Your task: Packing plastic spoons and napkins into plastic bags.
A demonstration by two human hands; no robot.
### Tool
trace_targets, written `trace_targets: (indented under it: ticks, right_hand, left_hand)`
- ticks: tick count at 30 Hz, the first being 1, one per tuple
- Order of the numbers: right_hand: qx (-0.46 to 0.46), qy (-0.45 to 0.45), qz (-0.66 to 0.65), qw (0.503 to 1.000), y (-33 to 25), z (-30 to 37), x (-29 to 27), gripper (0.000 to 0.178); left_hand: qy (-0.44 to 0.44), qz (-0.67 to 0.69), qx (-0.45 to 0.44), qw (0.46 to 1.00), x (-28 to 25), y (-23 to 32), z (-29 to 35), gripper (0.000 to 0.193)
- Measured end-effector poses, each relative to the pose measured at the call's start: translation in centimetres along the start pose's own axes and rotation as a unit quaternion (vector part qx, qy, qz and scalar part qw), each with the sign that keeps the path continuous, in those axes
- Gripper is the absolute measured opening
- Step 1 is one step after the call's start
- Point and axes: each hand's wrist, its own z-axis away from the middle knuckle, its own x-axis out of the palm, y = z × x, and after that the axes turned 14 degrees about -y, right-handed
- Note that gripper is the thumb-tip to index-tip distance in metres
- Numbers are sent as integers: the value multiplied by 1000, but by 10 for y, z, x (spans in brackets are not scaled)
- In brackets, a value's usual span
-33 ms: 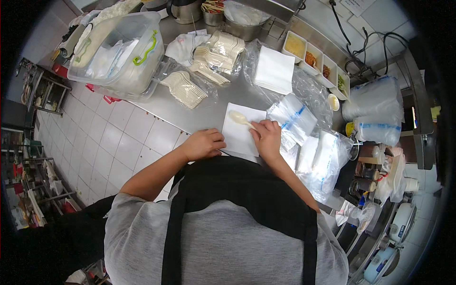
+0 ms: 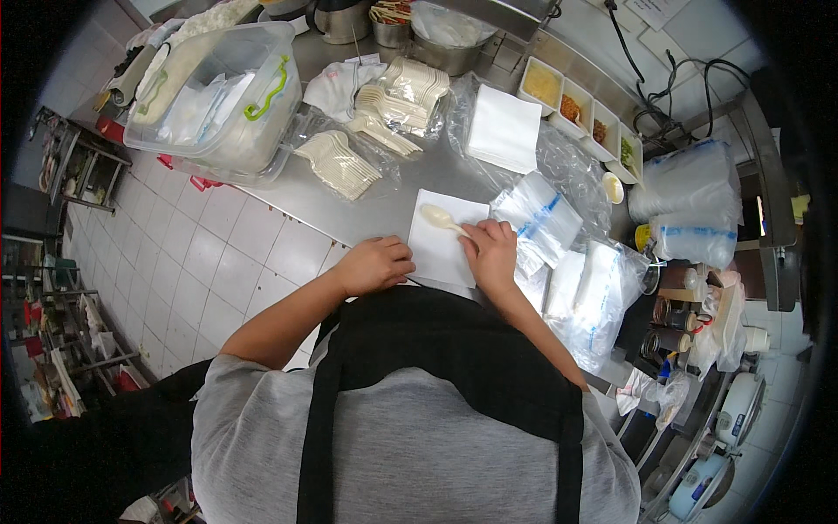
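White tiled floor (image 2: 196,249), steel counter (image 2: 371,218), pale tiled wall (image 2: 580,37), shadowed shelving (image 2: 100,152), perhaps metal

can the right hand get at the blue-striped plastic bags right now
Probably yes: the nearest blue-striped bags lie just beside the right hand with nothing seen between, though it's holding the spoon.

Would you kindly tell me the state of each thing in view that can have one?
Spoon, held by its handle
Right hand, closed on the spoon
Left hand, fingers curled
White sheet, flat beneath the spoon
Food tubs, uncovered, holding food
Cutlery, stacked
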Motion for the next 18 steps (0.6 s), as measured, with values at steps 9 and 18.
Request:
trace_targets:
  ticks: [9,18]
  right_hand:
    - [-35,-37,-23,998,-4,-15,-8,24]
    - [-17,-108,-58,992,2,-37,-32,17]
  left_hand:
    - [-14,-18,-2,1000,-6,-1,-3,15]
    - [104,58,-172,978,-41,-32,-69,14]
